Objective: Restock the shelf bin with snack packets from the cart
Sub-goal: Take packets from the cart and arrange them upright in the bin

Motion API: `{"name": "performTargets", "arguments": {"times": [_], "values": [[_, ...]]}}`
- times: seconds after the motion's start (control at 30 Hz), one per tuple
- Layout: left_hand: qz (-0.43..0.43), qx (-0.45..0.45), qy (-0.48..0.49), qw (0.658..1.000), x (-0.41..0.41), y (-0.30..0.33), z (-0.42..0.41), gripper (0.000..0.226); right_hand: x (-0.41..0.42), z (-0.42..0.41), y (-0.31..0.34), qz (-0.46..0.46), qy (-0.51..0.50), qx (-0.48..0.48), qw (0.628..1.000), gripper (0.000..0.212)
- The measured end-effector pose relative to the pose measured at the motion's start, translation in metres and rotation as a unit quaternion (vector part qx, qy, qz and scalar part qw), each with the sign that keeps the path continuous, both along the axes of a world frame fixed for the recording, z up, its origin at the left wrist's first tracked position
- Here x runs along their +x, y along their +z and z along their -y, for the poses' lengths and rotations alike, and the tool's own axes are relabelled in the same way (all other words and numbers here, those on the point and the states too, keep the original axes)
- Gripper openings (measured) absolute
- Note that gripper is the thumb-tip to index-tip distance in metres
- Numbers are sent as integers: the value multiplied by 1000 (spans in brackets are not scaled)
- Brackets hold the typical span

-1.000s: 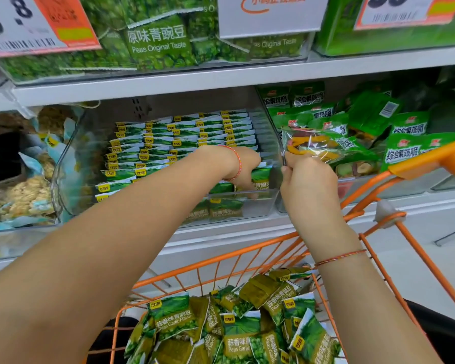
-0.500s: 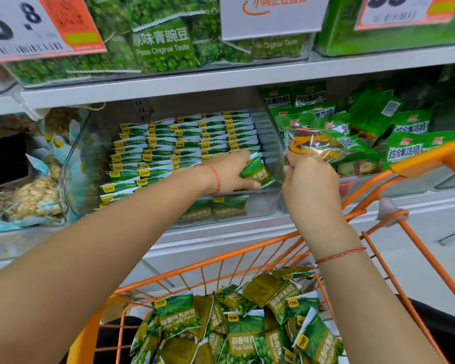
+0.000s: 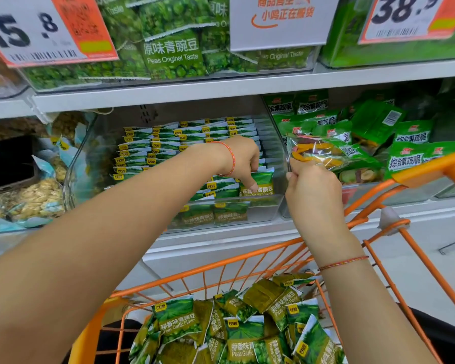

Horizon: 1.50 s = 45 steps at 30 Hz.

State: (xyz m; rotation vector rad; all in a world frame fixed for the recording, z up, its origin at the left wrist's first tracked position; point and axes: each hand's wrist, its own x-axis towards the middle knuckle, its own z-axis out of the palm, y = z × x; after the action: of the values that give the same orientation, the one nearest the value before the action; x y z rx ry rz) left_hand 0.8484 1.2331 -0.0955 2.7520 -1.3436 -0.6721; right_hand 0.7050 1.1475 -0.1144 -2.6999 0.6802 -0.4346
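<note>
the left hand (image 3: 241, 164) reaches into the clear plastic shelf bin (image 3: 263, 206), fingers curled down behind the front green garlic-flavour pea packet (image 3: 259, 183) and the thumb pressing on its face, so it has that packet pinched upright at the front right of the bin. behind and to the left of this hand, rows of matching green and white snack packets (image 3: 153, 151) stand packed on edge, and more lie flat below it against the bin's front wall. the right hand (image 3: 311, 191) is just to the right of the left hand, fingers curled tight on the bin's thin clear right side wall at its front corner. beyond the right hand sits a neighbouring bin of green mixed fruit-and-vegetable crisp bags (image 3: 405, 158). below both hands stands the orange wire shopping cart (image 3: 247, 261), with a loose heap of the same green garlic pea packets (image 3: 237, 329) in its basket, well under the forearms. a thin red string bracelet (image 3: 231, 158) circles the left wrist and another (image 3: 343, 262) the right. above the hands, the upper shelf carries bags of original taste peas (image 3: 172, 56) behind white and orange price cards (image 3: 45, 27).
</note>
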Motion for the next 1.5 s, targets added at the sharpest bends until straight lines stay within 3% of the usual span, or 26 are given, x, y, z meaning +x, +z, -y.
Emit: {"name": "performTargets", "arguments": {"times": [0.27,0.43,0.67,0.87,1.17,1.33,1.5], "values": [[88,6,-41,995,-7,-12,7,34,0,0,0,-4,0,6,1000,29],[137,18,-56,989,-16,-25,10,49,0,0,0,-8,-4,3,1000,27],[97,11,-50,994,-9,-26,2,54,-3,-3,1,-4,1,5,1000,32],[110,20,-64,992,-11,-28,4,62,-3,-3,1,-7,-2,1,1000,32],[131,98,-76,984,-24,-4,27,38,-3,-1,-1,6,-2,15,1000,32],[62,71,-27,995,-16,-16,27,44,-2,-2,-3,9,-7,15,1000,37],[76,58,7,995,-20,-30,19,46,-1,-3,-4,4,-18,13,1000,36]]}}
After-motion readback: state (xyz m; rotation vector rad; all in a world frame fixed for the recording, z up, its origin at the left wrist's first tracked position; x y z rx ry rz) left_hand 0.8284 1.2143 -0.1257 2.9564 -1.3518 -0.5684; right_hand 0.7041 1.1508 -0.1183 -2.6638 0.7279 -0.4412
